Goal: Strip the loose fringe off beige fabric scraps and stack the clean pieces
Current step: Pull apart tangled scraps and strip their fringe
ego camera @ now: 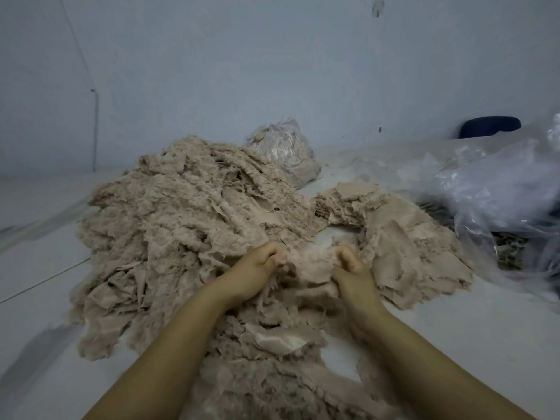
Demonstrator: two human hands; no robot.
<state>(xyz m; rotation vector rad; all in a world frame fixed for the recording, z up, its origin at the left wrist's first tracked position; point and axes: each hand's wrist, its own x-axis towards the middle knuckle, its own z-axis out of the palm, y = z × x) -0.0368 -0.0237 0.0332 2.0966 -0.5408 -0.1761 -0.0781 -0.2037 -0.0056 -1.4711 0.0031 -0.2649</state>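
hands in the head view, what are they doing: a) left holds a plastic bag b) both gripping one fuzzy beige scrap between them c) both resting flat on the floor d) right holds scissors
b: the left hand and right hand both curl their fingers into the same beige scrap stretched between them.

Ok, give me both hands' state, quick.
Left hand: gripping the scrap.
Right hand: gripping the same scrap.
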